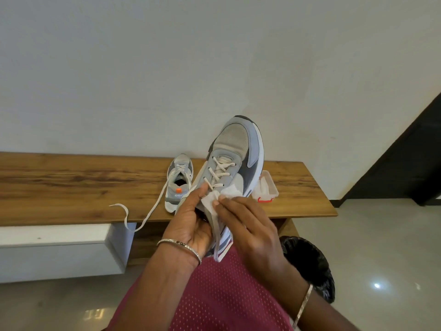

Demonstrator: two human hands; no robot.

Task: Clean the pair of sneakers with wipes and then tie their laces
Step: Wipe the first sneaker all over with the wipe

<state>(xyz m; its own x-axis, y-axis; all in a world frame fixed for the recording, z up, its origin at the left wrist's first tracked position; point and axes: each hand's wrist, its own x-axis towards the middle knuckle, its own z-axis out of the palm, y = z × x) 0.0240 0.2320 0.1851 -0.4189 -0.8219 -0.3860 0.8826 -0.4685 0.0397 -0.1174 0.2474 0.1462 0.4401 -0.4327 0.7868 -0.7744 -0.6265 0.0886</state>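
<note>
My left hand (pixel 191 220) grips a grey and blue sneaker (pixel 235 154) by its heel end and holds it up in the air, toe pointing away from me. Its laces are threaded but loose. With my right hand (pixel 248 225) I pinch a white wipe (pixel 220 195) and press it against the sneaker's side near the lowest eyelets. The second sneaker (pixel 177 182) stands on the wooden bench (pixel 71 185), toe toward the wall. One of its untied laces (pixel 140 216) trails over the bench's front edge.
A clear plastic wipe box (pixel 266 187) with red clips sits on the bench, right of the held sneaker. A bin lined with a black bag (pixel 310 266) stands on the tiled floor at my right. A white drawer unit (pixel 59 252) hangs under the bench's left part.
</note>
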